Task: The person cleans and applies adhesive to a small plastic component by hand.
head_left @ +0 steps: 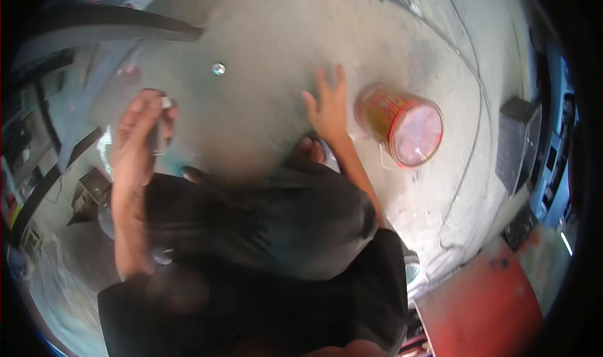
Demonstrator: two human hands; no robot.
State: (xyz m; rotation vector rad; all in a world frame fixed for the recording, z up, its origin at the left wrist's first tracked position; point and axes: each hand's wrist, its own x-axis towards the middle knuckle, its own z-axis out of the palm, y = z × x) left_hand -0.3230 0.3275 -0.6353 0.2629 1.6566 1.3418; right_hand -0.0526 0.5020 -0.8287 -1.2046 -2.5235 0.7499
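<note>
My left hand (139, 121) is raised at the left with its fingers curled round a small flat greyish piece (159, 134). A pale end shows at the fingertips; blur hides what kind of thing it is. My right hand (329, 109) is held over the floor with its fingers spread and nothing in them. Close to its right a red and yellow bucket (381, 109) lies tipped, or stands strongly slanted in this view, with a pale round end and a thin wire handle. A small shiny round object (218, 69) rests on the floor between and beyond my hands.
A dark curved bar (125, 24) juts in from the upper left. A cable (480, 87) runs along the floor at the right, near a dark box (518, 143). A red panel (483, 303) sits lower right, a small brown box (90, 194) at the left.
</note>
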